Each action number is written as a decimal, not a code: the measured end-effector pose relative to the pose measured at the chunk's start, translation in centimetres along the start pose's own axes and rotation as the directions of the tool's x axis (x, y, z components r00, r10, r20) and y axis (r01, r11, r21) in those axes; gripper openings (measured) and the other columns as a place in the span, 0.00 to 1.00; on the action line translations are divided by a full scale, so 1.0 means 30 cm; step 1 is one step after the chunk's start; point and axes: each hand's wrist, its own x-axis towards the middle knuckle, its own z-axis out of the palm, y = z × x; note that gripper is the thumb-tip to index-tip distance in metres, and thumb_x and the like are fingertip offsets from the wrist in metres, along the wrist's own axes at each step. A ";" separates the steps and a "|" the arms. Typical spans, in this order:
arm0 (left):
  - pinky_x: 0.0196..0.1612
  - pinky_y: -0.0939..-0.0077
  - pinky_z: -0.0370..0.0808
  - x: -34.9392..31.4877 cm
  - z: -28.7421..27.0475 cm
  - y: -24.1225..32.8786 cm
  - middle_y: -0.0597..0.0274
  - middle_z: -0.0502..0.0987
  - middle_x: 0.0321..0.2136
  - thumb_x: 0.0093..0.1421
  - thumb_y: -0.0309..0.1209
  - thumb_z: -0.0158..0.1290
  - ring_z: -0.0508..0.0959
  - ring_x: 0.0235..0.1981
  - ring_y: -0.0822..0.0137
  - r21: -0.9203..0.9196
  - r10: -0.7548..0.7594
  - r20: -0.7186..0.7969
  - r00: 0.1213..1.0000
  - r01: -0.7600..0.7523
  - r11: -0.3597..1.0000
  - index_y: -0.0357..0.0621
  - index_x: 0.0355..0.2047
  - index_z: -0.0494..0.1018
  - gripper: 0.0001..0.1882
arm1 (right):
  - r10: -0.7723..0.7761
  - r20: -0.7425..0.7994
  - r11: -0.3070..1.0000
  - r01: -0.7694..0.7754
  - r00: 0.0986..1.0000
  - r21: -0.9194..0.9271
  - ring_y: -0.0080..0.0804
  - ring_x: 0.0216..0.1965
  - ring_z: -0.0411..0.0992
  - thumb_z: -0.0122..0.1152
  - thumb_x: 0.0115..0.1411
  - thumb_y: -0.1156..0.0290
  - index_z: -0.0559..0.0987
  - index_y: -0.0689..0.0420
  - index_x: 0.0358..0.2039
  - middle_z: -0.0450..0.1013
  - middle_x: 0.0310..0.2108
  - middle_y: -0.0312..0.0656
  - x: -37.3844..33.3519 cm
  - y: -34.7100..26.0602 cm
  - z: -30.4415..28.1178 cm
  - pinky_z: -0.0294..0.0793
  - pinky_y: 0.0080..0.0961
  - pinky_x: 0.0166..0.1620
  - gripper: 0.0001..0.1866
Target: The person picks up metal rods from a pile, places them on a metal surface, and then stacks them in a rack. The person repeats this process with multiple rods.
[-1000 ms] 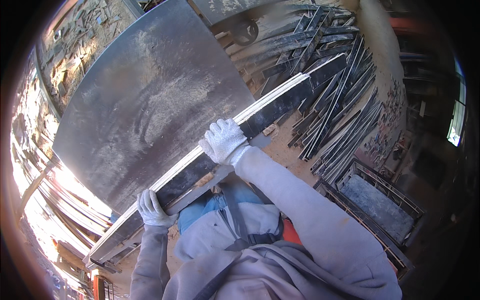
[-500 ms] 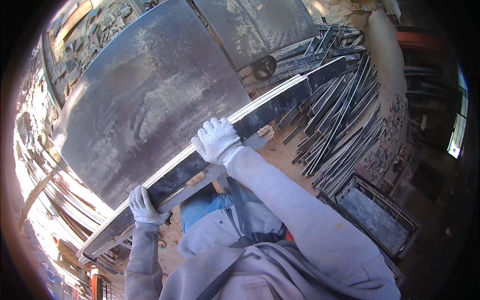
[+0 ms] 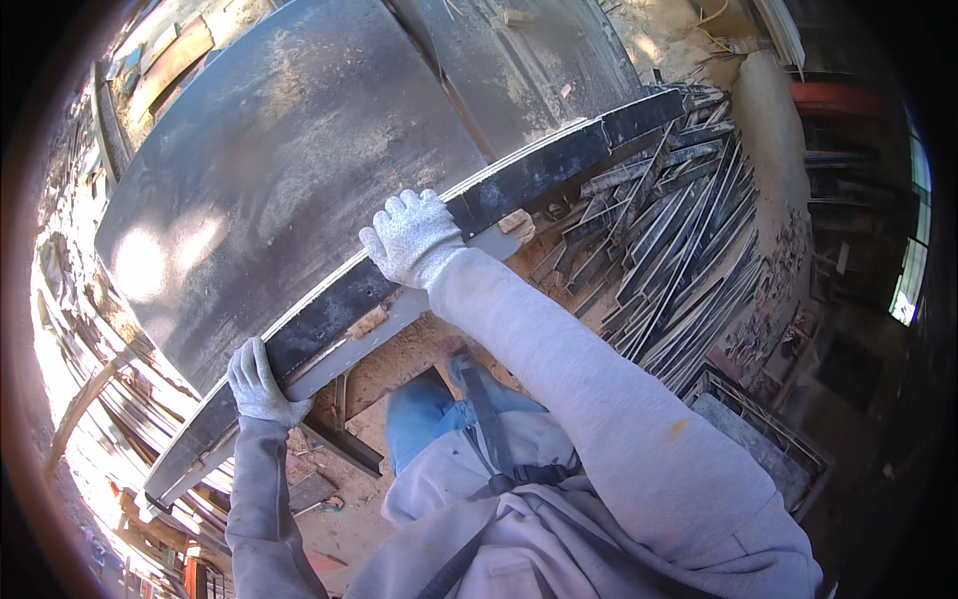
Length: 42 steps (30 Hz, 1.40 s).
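A long dark-faced board (image 3: 499, 190), with a pale edge along its top, runs slantwise from the lower left to the upper right. It lies along the near edge of a wide dark tabletop (image 3: 299, 170). My left hand (image 3: 261, 384), in a light grey glove, grips the board's lower left part, fingers over the top edge and thumb on the near side. Near the board's middle, my right hand (image 3: 414, 238), gloved alike, is wrapped over the same edge. Its fingertips on the far side are partly hidden. Whether the board is one piece or several stacked strips, I cannot tell.
Pale wood blocks (image 3: 367, 321) sit along a grey rail (image 3: 349, 354) below the board. A pile of long dark strips (image 3: 669, 240) covers the ground at right. A metal-framed cart (image 3: 748, 439) stands lower right. More strips (image 3: 120, 399) lie at far left.
Both hands and the board have shifted away from my body and slightly left. The board now hides the black handwheel at the table's near edge. More floor shows between the rail and my legs.
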 end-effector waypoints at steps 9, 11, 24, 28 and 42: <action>0.67 0.39 0.60 -0.030 0.032 -0.014 0.41 0.61 0.64 0.30 0.44 0.73 0.64 0.63 0.37 0.057 -0.024 0.032 0.999 0.022 0.998 0.36 0.74 0.48 0.71 | -0.021 0.025 1.000 0.022 0.999 -0.017 0.45 0.47 0.76 0.46 0.72 0.51 0.84 0.55 0.38 0.80 0.40 0.47 0.009 0.003 0.006 0.69 0.50 0.54 0.24; 0.68 0.39 0.60 -0.026 0.041 -0.004 0.42 0.62 0.64 0.31 0.43 0.72 0.63 0.64 0.38 0.050 -0.025 -0.016 1.000 0.026 0.998 0.37 0.73 0.50 0.69 | -0.012 0.041 1.000 0.013 0.999 -0.007 0.45 0.48 0.76 0.45 0.73 0.50 0.85 0.55 0.39 0.80 0.42 0.48 0.010 0.000 0.008 0.69 0.51 0.55 0.25; 0.66 0.37 0.61 -0.057 0.072 0.001 0.41 0.63 0.64 0.35 0.46 0.71 0.64 0.65 0.36 0.040 -0.088 -0.031 0.996 0.089 0.995 0.38 0.74 0.51 0.67 | -0.018 0.093 1.000 0.019 0.995 -0.015 0.46 0.53 0.76 0.42 0.73 0.49 0.85 0.56 0.44 0.80 0.46 0.49 0.006 -0.012 -0.018 0.68 0.51 0.59 0.27; 0.67 0.37 0.61 -0.045 0.067 0.003 0.42 0.63 0.64 0.33 0.46 0.72 0.63 0.66 0.37 0.046 -0.131 -0.001 0.991 0.131 0.990 0.39 0.74 0.51 0.68 | -0.024 0.075 0.999 0.026 0.997 -0.024 0.46 0.54 0.76 0.42 0.74 0.49 0.85 0.56 0.44 0.80 0.47 0.50 0.009 -0.010 -0.018 0.67 0.52 0.61 0.27; 0.68 0.42 0.61 -0.021 0.103 -0.019 0.43 0.63 0.63 0.32 0.45 0.72 0.66 0.62 0.39 0.114 -0.013 -0.109 0.994 0.026 0.993 0.38 0.74 0.49 0.70 | -0.020 -0.048 0.999 0.019 0.999 -0.026 0.47 0.55 0.77 0.43 0.74 0.50 0.87 0.55 0.44 0.82 0.48 0.51 -0.003 -0.019 -0.018 0.68 0.53 0.61 0.27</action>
